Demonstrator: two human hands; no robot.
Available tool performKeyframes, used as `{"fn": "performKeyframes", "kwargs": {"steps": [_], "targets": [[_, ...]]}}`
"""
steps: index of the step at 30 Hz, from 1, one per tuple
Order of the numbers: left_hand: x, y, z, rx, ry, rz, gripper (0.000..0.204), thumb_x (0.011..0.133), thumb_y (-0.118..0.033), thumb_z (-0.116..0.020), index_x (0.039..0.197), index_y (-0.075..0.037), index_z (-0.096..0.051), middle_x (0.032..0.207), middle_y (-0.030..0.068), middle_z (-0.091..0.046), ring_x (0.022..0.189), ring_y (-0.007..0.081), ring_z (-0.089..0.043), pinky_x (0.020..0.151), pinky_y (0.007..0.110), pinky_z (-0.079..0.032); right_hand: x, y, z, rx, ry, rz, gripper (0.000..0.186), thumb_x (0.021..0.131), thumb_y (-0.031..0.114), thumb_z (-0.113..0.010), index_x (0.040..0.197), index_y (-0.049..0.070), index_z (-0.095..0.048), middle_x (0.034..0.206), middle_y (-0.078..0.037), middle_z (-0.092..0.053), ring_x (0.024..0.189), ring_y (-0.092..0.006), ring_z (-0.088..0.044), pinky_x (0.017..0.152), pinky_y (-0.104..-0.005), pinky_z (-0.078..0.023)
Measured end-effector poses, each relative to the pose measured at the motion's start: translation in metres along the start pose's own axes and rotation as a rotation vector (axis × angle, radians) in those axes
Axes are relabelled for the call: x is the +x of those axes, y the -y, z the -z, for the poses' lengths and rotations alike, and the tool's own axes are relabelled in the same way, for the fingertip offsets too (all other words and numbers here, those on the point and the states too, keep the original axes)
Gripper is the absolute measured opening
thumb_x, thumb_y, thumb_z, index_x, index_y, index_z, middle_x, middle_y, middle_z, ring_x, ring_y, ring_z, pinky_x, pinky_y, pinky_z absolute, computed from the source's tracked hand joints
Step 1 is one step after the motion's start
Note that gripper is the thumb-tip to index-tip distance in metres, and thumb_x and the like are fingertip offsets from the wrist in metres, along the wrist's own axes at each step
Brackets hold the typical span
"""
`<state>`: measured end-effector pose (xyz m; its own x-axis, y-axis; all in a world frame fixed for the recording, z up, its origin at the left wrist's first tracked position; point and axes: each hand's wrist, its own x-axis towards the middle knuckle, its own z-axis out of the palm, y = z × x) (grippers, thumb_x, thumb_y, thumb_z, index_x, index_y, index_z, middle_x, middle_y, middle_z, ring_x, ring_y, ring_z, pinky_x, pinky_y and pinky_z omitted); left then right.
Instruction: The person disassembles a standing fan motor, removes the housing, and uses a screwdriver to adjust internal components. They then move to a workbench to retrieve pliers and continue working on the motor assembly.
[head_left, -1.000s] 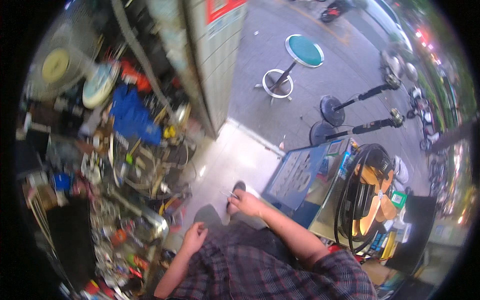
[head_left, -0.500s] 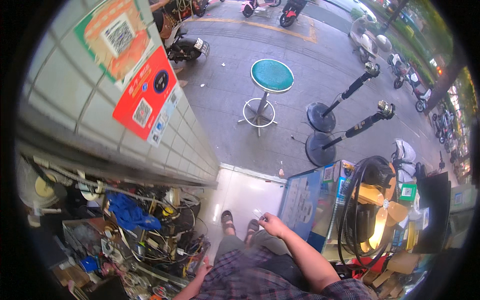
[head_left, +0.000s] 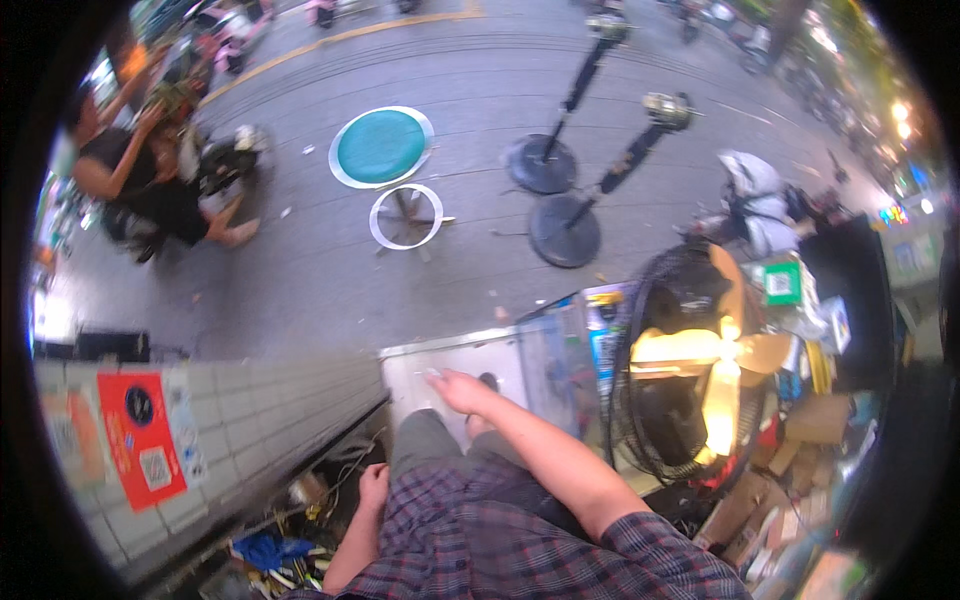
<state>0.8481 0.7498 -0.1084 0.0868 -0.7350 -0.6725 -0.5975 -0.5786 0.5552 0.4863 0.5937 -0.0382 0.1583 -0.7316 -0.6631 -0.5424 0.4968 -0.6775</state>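
Observation:
My right hand (head_left: 458, 390) reaches forward over the pale doorway floor (head_left: 455, 358), its fingers pinched. A small whitish piece (head_left: 433, 373) shows at the fingertips, too blurred to name. Down at my left side hangs my left hand (head_left: 373, 486), fingers curled, with nothing seen in it. It is nearest to the tiled wall's end and a heap of cables and parts (head_left: 275, 560). Past the doorway stands a round green-topped stool (head_left: 381, 147) with a white foot ring. Two black stands with round bases (head_left: 565, 230) are to its right.
A large black fan with lit yellowish blades (head_left: 725, 350) stands close on my right, beside cardboard boxes (head_left: 820, 418). The tiled wall (head_left: 235, 405) with a red poster (head_left: 142, 440) flanks my left. Outside at left, a person (head_left: 125, 160) sits by a scooter.
The view has turned leftward, so the seated person comes in and the stool and stands shift left. My right arm stays stretched forward with the small piece; my left hand still hangs down.

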Motion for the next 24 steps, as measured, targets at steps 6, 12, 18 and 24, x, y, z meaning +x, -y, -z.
{"fn": "performKeyframes", "kwargs": {"steps": [6,12,18,24], "targets": [[0.086,-0.108,-0.009,-0.076,0.126,0.074,0.030,0.098,-0.020,-0.068,0.115,0.004,-0.071,0.101,0.0113,-0.075,0.087,0.0192,-0.069,0.081,0.033,-0.055,0.034,0.034,0.093,0.311,-0.190,0.135,0.060,0.110,0.047,-0.034,0.121,-0.004,-0.066,0.125,-0.022,-0.069,0.118,-0.0365,-0.063,0.102,-0.0426,-0.045],[0.202,-0.105,-0.008,0.270,0.283,0.123,0.037,0.092,-0.024,-0.069,0.115,0.005,-0.070,0.099,0.0153,-0.076,0.087,0.0234,-0.072,0.082,0.036,-0.057,0.053,0.080,0.163,0.627,-0.193,0.029,0.046,0.107,0.040,-0.052,0.115,-0.003,-0.068,0.106,-0.015,-0.072,0.104,-0.0272,-0.065,0.094,-0.0388,-0.049],[0.312,-0.221,0.006,0.136,0.359,-0.175,0.032,0.095,-0.024,-0.066,0.114,0.002,-0.070,0.099,0.0142,-0.075,0.087,0.0247,-0.070,0.081,0.038,-0.056,0.059,0.068,0.229,0.730,-0.326,-0.172,0.031,0.104,0.033,-0.063,0.111,0.004,-0.062,0.084,-0.004,-0.063,0.067,-0.0104,-0.057,0.057,-0.0279,-0.047],[0.381,-0.327,0.057,-0.042,0.312,-0.033,0.027,0.101,-0.024,-0.063,0.119,-0.004,-0.063,0.097,0.0053,-0.068,0.077,0.0126,-0.061,0.070,0.029,-0.051,0.103,0.017,0.264,0.820,-0.412,-0.220,0.038,0.105,0.040,-0.059,0.119,0.004,-0.065,0.086,-0.003,-0.063,0.067,-0.0122,-0.052,0.059,-0.0290,-0.043]]}}
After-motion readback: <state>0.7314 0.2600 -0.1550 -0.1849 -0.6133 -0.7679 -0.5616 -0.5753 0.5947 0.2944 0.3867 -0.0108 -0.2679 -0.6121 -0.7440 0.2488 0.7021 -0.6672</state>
